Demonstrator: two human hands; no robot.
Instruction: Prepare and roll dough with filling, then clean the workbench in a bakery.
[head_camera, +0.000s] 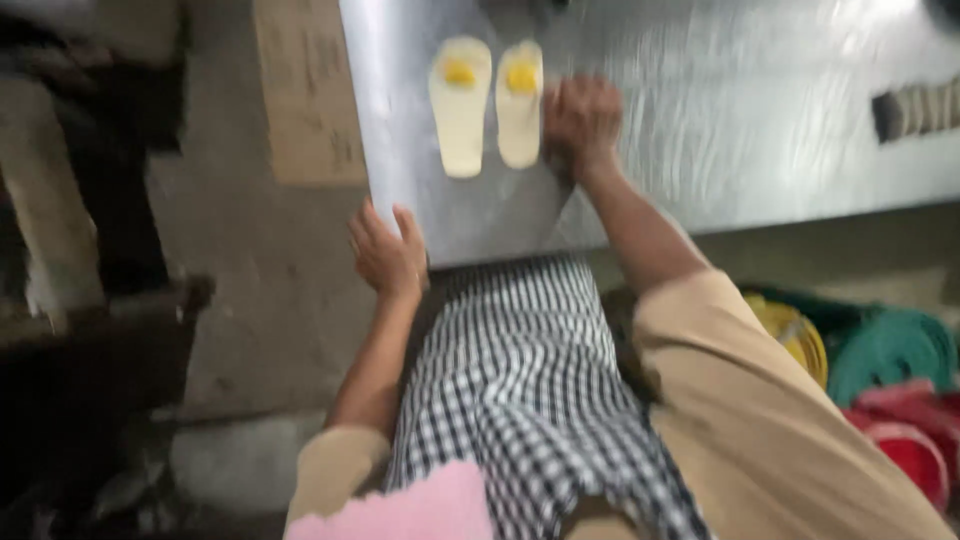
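Two pale cream shoe insoles lie side by side on a shiny metal table (760, 120), each with a yellow patch at its far end. My right hand (583, 118) rests on the table just right of the right insole (520, 102), fingers curled, touching or nearly touching its edge. The left insole (460, 105) lies apart from both hands. My left hand (388, 252) sits at the table's near left corner, fingers spread against the edge, holding nothing. The picture is blurred.
A cardboard sheet (308, 90) lies on the concrete floor left of the table. Coils of yellow (795, 335), green (890, 345) and red (915, 450) material pile up at the lower right. A dark bench or frame (90, 360) stands at the left. A checked cloth (520, 390) covers my lap.
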